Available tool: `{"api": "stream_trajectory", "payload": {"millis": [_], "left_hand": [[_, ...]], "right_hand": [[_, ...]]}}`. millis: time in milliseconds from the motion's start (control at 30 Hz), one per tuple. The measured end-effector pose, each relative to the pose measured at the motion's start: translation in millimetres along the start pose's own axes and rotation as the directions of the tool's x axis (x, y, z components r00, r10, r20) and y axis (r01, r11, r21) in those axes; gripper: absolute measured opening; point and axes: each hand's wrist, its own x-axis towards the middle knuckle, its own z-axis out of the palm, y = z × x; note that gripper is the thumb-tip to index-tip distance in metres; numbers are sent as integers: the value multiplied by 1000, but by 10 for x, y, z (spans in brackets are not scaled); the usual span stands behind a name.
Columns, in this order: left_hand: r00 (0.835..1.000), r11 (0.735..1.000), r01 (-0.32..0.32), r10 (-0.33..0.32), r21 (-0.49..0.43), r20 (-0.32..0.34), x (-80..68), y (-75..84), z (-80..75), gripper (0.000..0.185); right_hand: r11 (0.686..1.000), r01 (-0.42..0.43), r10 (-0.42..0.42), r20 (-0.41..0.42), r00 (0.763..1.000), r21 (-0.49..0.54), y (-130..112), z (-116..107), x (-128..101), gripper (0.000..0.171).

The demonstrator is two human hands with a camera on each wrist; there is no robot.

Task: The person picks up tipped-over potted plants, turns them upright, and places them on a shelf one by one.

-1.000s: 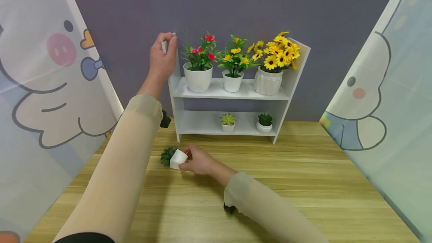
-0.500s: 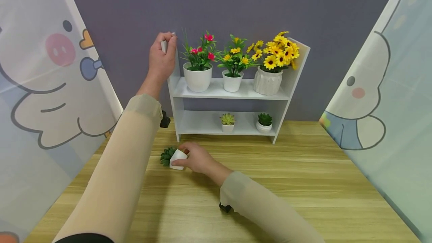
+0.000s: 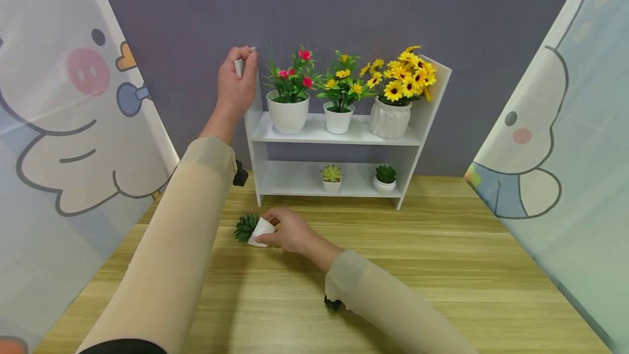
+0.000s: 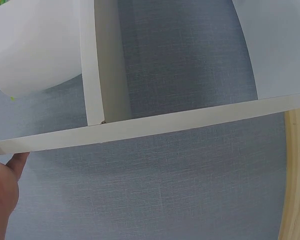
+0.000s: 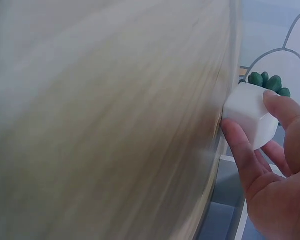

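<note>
- The left hand [image 3: 237, 83] is raised at about 11 o'clock in the head view, its fingers curled over the top corner of the left side panel of the white shelf unit [image 3: 339, 134] and gripping it.
- A small succulent pot [image 3: 255, 230] lies tipped on its side on the desk [image 3: 442, 266], at about 7 o'clock from the shelf unit's left foot. Its long axis runs roughly 9 to 3 o'clock, green leaves pointing to 9, white base to 3.
- The right hand [image 3: 289, 231] is the nearer one, just at 3 o'clock of the pot; its fingers [image 5: 242, 155] and thumb pinch the white base, as the right wrist view shows.
- On the upper shelf stand three flower pots; on the lower shelf stand two small succulents, with bare board at their 9 o'clock side.
- The desk is pale wood grain; behind is a grey wall, with cartoon-printed curtains at either side.
</note>
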Motion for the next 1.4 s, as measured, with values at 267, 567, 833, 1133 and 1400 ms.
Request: {"api": "stream_trajectory", "payload": {"millis": [267, 567, 833, 1133, 1400], "left_hand": [[1000, 1000, -4, 4, -6, -12, 1, -10, 3, 16], [1000, 1000, 3, -3, -8, -14, 4, -11, -1, 15], [1000, 1000, 4, -4, -2, -12, 0, -15, -9, 16], [1000, 1000, 6, -6, 3, -6, 2, -1, 3, 15], [1000, 1000, -5, 5, -9, -12, -1, 4, 4, 15]], "right_hand": [[999, 2, -2, 4, 1000, 32, 57, -63, -66, 52], [995, 46, -48, 22, 999, 89, 165, -137, -125, 56], [987, 41, -51, 64, 997, 155, 267, -191, -150, 53], [959, 1, -35, 115, 993, 282, 406, -236, -134, 51], [942, -31, -21, 151, 988, 335, 426, -261, -145, 50]]}}
